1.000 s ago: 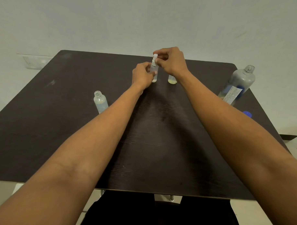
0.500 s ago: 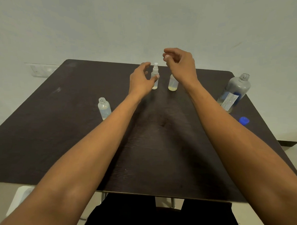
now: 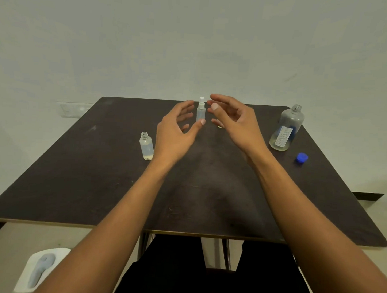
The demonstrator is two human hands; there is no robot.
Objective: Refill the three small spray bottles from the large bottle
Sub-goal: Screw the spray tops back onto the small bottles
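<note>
Dark brown wooden desk point(image 3: 77, 175) carried everything. Large grey translucent plastic bottle point(image 3: 287, 127) stood uncapped near right edge; swinging forearm could tip it, spill. Left hand point(image 3: 177, 130) and right hand point(image 3: 235, 121) were spread, empty, flanking slim clear spray bottle with white pump point(image 3: 200, 112) at far centre; careless brush would likely topple it.

Count:
- one large bottle
- two hands
- three small bottles: pumped one, open-necked clear bottle point(image 3: 146, 145) at left, third point(image 3: 219, 126) mostly hidden behind right hand
- one blue screw cap point(image 3: 302, 158)
</note>
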